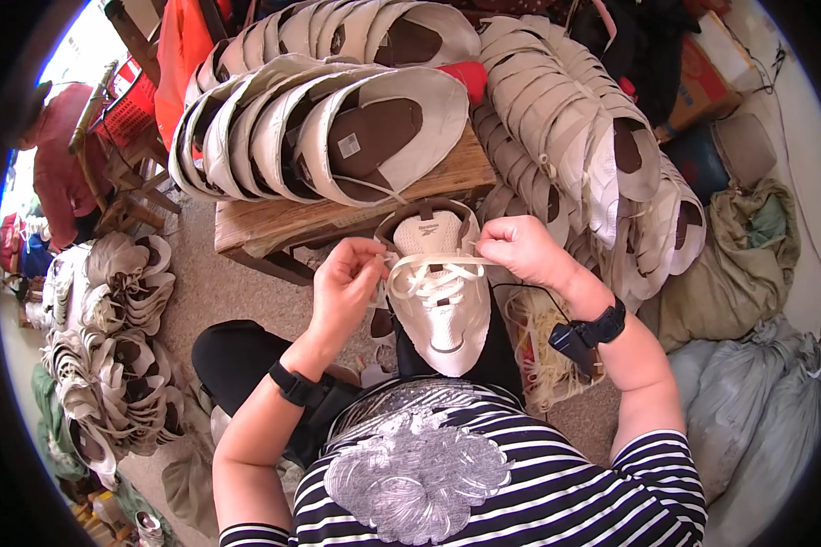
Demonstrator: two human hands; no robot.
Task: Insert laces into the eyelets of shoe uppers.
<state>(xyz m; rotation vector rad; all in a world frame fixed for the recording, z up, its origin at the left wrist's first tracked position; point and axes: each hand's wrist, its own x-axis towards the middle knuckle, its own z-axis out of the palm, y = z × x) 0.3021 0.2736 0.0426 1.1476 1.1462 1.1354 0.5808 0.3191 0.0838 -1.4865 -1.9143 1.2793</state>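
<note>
A cream shoe upper (438,337) rests on my lap with its toe toward me. Its tongue (426,234) stands up at the far end, and a pale shoelace (452,290) crosses several times over the front. One stretch of lace runs straight across between my hands, above the crossed rows. At the left side of the upper, my left hand (345,284) is closed in a pinch on the lace. My right hand (526,251) pinches the lace at the opposite side, by the top eyelets. The lace ends are partly hidden by my fingers.
Rows of nested cream shoe uppers (246,146) lie on a wooden bench (356,214) just ahead. More stacked uppers (556,100) stand to the right. Pale laces (545,351) fill a container by my right knee. Grey sacks (748,401) sit at right; another person (68,155) is far left.
</note>
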